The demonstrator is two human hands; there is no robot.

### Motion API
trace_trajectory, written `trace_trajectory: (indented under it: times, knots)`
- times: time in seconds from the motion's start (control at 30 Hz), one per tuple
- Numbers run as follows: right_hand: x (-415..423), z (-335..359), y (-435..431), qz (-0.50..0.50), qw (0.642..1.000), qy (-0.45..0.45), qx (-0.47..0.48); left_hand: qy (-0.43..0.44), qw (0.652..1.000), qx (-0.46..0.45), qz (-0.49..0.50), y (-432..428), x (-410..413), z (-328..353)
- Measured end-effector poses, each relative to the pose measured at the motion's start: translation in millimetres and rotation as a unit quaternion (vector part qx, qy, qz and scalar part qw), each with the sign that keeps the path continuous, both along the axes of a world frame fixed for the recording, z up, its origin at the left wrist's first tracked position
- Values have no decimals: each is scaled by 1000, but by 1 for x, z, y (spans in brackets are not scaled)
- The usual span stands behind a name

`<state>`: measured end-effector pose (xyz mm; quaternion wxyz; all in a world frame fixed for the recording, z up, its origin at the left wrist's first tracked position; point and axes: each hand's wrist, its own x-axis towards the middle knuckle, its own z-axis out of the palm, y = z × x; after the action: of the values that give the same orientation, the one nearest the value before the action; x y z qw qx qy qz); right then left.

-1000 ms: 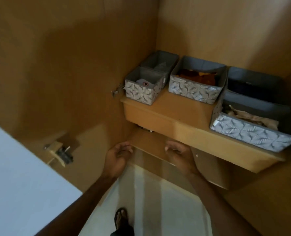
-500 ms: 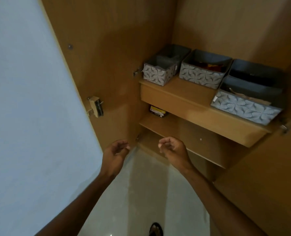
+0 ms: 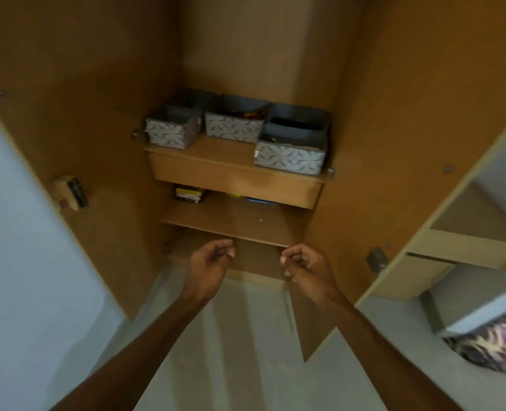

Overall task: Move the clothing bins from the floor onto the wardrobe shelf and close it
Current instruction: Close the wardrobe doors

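Observation:
Several grey patterned fabric bins stand on the upper wardrobe shelf (image 3: pixel 228 157): a small bin (image 3: pixel 170 132) at the left, a middle bin (image 3: pixel 234 126) with red and orange cloth, and a large bin (image 3: pixel 290 155) at the right front with another grey bin (image 3: pixel 299 118) behind it. Both wardrobe doors stand wide, the left door (image 3: pixel 77 114) and the right door (image 3: pixel 409 143). My left hand (image 3: pixel 210 265) and my right hand (image 3: pixel 305 262) hover low before the bottom shelf, fingers loosely curled, holding nothing.
A lower shelf (image 3: pixel 231 219) carries a small yellow box (image 3: pixel 188 194) and other flat items. A lock latch (image 3: pixel 71 192) sticks out from the left door. Open beige shelving (image 3: pixel 468 250) stands at the right, with purple patterned fabric (image 3: pixel 494 342) beneath. The floor is pale tile.
My view has pulled back and swung right, so the whole wardrobe with both doors now shows. My hands have spread a little further apart, still holding nothing.

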<state>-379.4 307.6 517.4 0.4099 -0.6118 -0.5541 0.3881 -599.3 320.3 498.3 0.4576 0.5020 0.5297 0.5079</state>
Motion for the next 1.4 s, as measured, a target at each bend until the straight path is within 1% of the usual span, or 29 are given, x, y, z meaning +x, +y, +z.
trace_trajectory:
  times: [0.1,0.23,0.4,0.47,0.57,0.7,0.83,0.9,1.0,1.13,1.3,1.4]
  knots:
    - [56,7,-25,-55,998,-8,6,4,999,10,-46,-4,57,7]
    - [139,24,-47,-117,992,-27,39,19,994,40,-100,-7,144,25]
    - [235,44,-45,-182,981,-38,64,53,986,70,-145,-3,246,62]
    - [262,51,-34,-199,977,-21,71,56,985,74,-149,1,281,75]
    - [288,62,-14,-191,977,-10,91,52,985,68,-148,8,322,96]
    - [301,78,19,-135,986,-16,96,41,987,63,-145,9,352,107]
    - [290,77,36,-75,992,-9,102,51,985,73,-146,4,360,101]
    - [284,69,41,-75,989,-11,127,42,984,82,-150,5,357,99]
    - [276,68,47,-71,986,-25,150,29,988,90,-122,8,347,98]
    - [251,72,55,-27,983,-38,175,22,991,120,-60,14,317,91]
    - [200,65,76,50,982,-10,185,-2,990,141,11,25,259,91]
    - [160,63,95,85,979,14,184,5,989,144,38,39,219,91]
